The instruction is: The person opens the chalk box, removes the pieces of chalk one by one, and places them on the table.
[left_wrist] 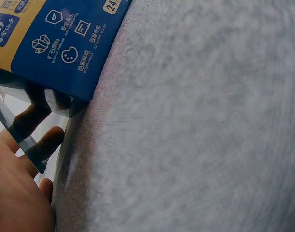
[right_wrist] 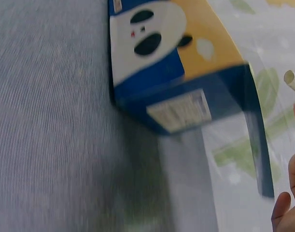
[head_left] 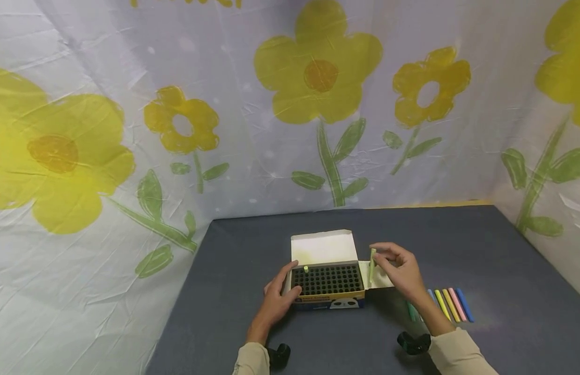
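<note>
At lower centre of the head view, on the dark grey felt-covered counter [head_left: 458,245], I see the open blue-and-yellow cardboard chalk box [head_left: 327,299] with its white lid flap standing up behind it. Inside sits a black grid insert [head_left: 329,279] of round holes. One light green chalk stick [head_left: 306,269] stands upright in a hole near the insert's upper left corner.

Left hand [head_left: 276,299]: lies against the left end of the box, thumb up at the top edge, fingers wrapped along the side. Grip holds the box. Left wrist view confirms it: fingers [left_wrist: 38,145] lie against the box's side, blue printed face of the box [left_wrist: 60,43] at upper left of that frame.

Right hand [head_left: 399,271]: just right of the box, above its open side flap. Grip narrow, pinching a second light green chalk stick [head_left: 373,262] between thumb and fingertips; the stick is close to upright and clear of the insert. Right wrist view shows the box's panda-printed front [right_wrist: 152,34] at top centre, and the pale end of the chalk [right_wrist: 293,81] at right edge, fingertips below it; view is blurred.

Lower right of the head view: a row of loose chalk sticks [head_left: 451,304] on the counter beside the right forearm — green, blue, yellow, orange, pink, blue — lying side by side.

Backdrop: white sheet printed with yellow flowers [head_left: 318,78].
</note>
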A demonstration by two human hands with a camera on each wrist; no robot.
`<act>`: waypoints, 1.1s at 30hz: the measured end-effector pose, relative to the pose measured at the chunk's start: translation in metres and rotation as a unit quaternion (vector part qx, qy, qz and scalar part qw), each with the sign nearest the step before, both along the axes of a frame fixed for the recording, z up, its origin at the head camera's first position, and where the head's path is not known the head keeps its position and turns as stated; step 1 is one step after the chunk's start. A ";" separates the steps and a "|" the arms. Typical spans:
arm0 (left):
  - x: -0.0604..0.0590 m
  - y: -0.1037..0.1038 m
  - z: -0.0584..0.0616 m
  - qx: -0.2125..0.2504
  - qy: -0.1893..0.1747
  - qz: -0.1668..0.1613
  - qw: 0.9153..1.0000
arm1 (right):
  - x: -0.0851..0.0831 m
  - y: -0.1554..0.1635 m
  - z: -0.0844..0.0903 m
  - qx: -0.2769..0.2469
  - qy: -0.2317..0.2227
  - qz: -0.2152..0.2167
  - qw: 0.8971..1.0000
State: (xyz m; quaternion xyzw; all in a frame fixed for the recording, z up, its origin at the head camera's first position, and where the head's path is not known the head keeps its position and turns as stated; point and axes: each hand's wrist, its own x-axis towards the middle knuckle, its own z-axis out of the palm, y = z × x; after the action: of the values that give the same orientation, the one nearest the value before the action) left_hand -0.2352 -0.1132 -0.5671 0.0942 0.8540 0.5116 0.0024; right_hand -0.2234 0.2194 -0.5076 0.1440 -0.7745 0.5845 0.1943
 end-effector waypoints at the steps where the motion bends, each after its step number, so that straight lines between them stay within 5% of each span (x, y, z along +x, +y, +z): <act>1: 0.000 0.000 0.000 -0.002 -0.001 0.002 1.000 | 0.001 0.004 0.000 0.001 -0.003 -0.003 1.000; 18: -0.001 0.000 0.003 -0.002 -0.001 0.004 1.000 | 0.025 0.090 -0.016 0.064 -0.082 -0.071 0.992; 33: -0.002 0.001 0.000 -0.005 0.007 0.001 1.000 | 0.048 0.161 -0.026 0.125 -0.201 -0.091 0.967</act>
State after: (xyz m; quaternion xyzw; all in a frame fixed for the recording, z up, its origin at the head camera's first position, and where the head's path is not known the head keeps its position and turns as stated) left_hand -0.2368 -0.1121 -0.5670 0.0969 0.8567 0.5066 -0.0036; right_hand -0.1759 0.3808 -0.5339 -0.0238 -0.8745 0.4797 0.0676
